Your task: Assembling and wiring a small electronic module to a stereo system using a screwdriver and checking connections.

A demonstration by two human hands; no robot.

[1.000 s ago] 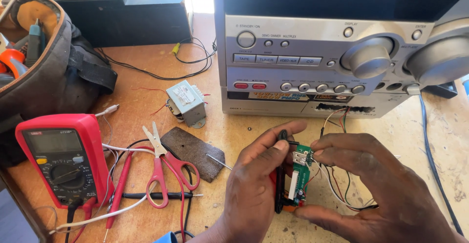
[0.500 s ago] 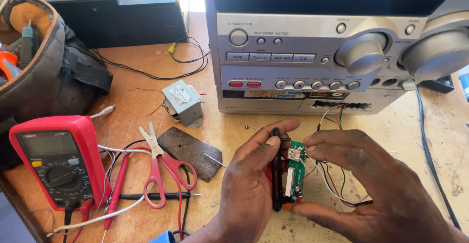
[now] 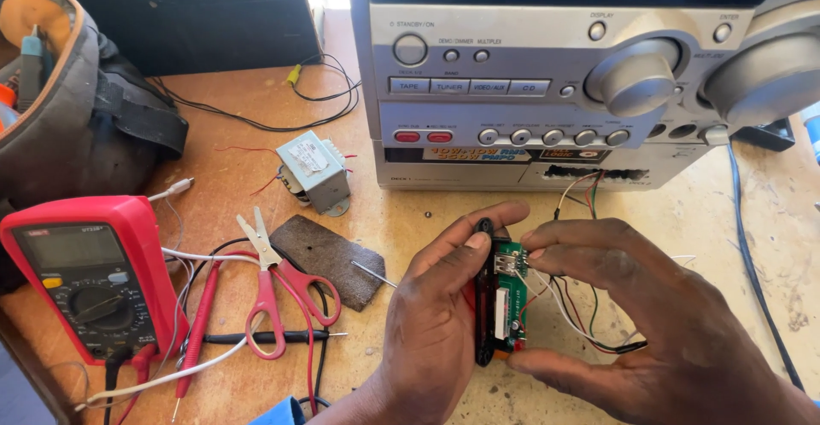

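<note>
My left hand (image 3: pixel 431 327) grips a small green circuit board (image 3: pixel 509 298) by its black faceplate, held upright over the wooden bench (image 3: pixel 231 186). My right hand (image 3: pixel 636 322) pinches the board from the other side, index finger at its top edge and thumb at its bottom. Thin red, white and black wires (image 3: pixel 574 310) run from the board under my right hand up toward the silver stereo unit (image 3: pixel 564 83) behind.
Red-handled scissors (image 3: pixel 275 293), a dark flat pad (image 3: pixel 327 258) and a small transformer (image 3: pixel 313 171) lie to the left. A red multimeter (image 3: pixel 81 275) with probe leads sits at the left edge. A grey tool bag (image 3: pixel 77 109) stands behind it. A black cable (image 3: pixel 752 254) runs down the right.
Both hands have stayed on the board, with my fingers shifting slightly. The camera view has drifted a little.
</note>
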